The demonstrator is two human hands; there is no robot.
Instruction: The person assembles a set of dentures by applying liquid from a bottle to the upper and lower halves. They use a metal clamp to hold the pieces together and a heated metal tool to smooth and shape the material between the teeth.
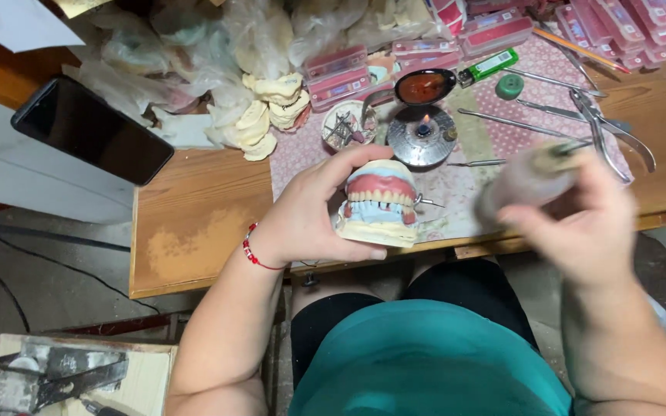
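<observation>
Left hand: my left hand (310,212) is wrapped around the denture model with pink wax gums and a row of pale teeth on cream plaster bases (379,204), thumb under the lower base, fingers curled over the top and back.
Where the model is: held up just above the near edge of the wooden bench (194,216), in front of the small round metal spirit burner with a tiny flame (422,135).
Right hand: the right hand (580,223) is motion-blurred; it's closed around a slim tool with a pale handle (537,169), tip pointing toward the model, not touching it.
How it'll handle: I'd guess the plaster makes it fairly heavy and stiff but chippy, while the wax is soft and marks easily. The teeth sit in wax, so they'd probably shift if squeezed.
Best grip: by the plaster bases, top and bottom, keeping fingers off the wax and teeth, pretty much as it's held now.
Nearby stuff: metal pliers (607,127) and thin instruments on the patterned cloth (502,139), a spoon of reddish wax (423,86), a green lighter (491,65), loose cream plaster casts (264,115), a black phone (90,131).
</observation>
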